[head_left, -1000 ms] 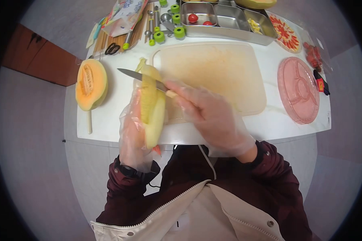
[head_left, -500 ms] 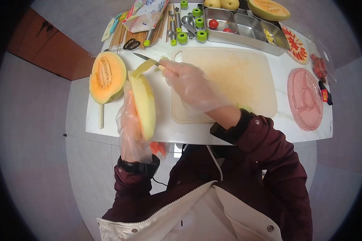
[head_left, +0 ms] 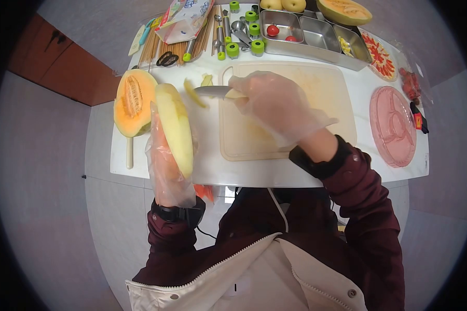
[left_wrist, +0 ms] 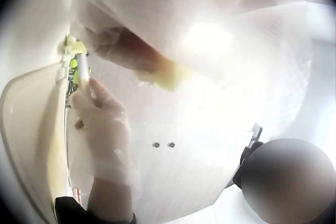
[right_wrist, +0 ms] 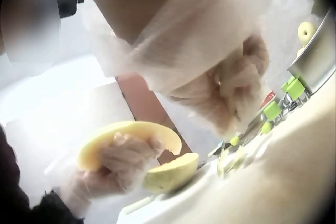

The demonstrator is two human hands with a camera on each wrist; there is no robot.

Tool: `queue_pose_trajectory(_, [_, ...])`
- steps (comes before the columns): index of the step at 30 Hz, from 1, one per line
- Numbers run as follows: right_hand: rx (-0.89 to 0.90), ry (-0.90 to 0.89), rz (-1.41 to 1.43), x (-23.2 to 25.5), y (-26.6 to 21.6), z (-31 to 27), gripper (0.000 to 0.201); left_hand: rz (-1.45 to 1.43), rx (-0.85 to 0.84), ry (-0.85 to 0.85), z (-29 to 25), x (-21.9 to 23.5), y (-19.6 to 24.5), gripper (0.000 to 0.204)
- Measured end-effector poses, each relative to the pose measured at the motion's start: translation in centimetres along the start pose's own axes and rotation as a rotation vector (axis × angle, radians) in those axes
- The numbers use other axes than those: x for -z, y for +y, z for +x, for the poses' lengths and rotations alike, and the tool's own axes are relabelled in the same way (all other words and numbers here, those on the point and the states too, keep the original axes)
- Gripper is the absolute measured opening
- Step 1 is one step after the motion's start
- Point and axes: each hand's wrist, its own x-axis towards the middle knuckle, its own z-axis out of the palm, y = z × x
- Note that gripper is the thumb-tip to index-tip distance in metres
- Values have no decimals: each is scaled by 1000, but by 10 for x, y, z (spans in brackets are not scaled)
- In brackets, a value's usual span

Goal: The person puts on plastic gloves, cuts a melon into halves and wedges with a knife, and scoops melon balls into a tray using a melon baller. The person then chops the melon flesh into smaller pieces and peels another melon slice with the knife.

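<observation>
In the head view my gloved left hand [head_left: 163, 155] grips a long melon wedge [head_left: 175, 132], its pale green, peeled side facing up. My right hand [head_left: 277, 106], in a clear plastic glove too, holds a small knife [head_left: 213, 91] by its light handle, over the left edge of the cutting board [head_left: 327, 119]. A curved strip of peel [head_left: 193, 94] is at the blade's tip, apart from the wedge. More peel [head_left: 207, 80] lies just behind the blade. The right wrist view shows the wedge [right_wrist: 128, 132] from below, fingers wrapped around it.
Left of the wedge is a seeded melon half [head_left: 134, 103] near a pale handle [head_left: 129, 153]. Behind lie skewers [head_left: 150, 49], green-topped cutters [head_left: 233, 50] and a steel compartment tray [head_left: 316, 54] with tomatoes. A pink divided plate [head_left: 393, 127] stands at right.
The knife has moved off the wedge to the right, carrying a strip of peel from the wedge's far end. The left hand still holds the wedge, now a little further left.
</observation>
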Motion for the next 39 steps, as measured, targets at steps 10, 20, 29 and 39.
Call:
queue_pose_trajectory(10, [2,-27,485,47,-31,-72,56,-138,50,-287,-7,1,-4,45])
queue_pose_trajectory(20, [83,10,400,66,-20,-108,57,523,-312,-388,-30,-6,-4,57])
queue_pose_trajectory(29, [135,92,385,68,-7,-115,58,362,-209,-254,-34,-31,-4,54])
queue_pose_trajectory(39, [133,93,383,66,-5,-116,57,360,-272,-329,-32,-18,-12,47])
